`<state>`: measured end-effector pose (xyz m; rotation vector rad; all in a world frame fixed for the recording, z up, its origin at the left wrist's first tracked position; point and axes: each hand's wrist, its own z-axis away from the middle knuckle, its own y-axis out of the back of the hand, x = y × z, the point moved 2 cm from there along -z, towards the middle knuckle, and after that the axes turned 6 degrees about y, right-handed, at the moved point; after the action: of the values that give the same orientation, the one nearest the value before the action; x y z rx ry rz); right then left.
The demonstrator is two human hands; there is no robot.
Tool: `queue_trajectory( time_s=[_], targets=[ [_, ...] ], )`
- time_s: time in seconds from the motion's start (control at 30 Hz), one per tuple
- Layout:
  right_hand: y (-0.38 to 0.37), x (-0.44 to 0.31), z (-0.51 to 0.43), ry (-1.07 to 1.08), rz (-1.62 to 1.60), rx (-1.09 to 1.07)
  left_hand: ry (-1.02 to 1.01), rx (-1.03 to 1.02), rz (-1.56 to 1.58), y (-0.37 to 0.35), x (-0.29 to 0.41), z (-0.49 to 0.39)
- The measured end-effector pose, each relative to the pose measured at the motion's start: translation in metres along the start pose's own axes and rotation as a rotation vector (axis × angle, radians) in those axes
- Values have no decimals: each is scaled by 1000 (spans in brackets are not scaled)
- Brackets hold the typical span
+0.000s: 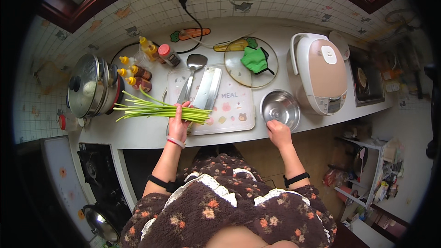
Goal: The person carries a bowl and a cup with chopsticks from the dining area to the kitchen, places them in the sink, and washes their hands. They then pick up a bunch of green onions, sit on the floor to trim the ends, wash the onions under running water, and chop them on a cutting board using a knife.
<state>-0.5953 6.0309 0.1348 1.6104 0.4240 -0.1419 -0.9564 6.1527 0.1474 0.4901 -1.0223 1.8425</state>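
Observation:
A bunch of long green stalks (155, 111) lies sideways in my left hand (179, 122), above the left edge of a printed plastic cutting board (237, 110). On the board rest a cleaver (209, 88), a narrower knife (182, 91) partly hidden by the stalks, and a metal spatula (195, 62). To the board's right stands a steel bowl (280, 106); my right hand (279, 131) has its fingers on the bowl's near rim.
A lidded steamer pot (88, 89) and several sauce bottles (137, 72) stand left. Behind the board, a glass lid (237, 70) carries a green cloth (255, 60). A rice cooker (325, 69) stands right of the bowl, before a sink (367, 94).

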Motion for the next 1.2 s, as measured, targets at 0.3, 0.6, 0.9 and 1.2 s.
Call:
queue_trajectory(
  time_s=[0.3, 0.6, 0.9, 1.2],
  targets=[
    [-6, -87, -47, -135, 71, -125, -57, 58, 109, 53, 21, -3],
    [-113, -207, -129, 526, -142, -122, -119, 143, 149, 102, 39, 19],
    [-100, -135, -93, -103, 68, -15, -160, 57, 198, 103, 24, 15],
    [-82, -80, -73, -332, -195, -125, 219, 121, 246, 16, -73, -18]
  ],
)
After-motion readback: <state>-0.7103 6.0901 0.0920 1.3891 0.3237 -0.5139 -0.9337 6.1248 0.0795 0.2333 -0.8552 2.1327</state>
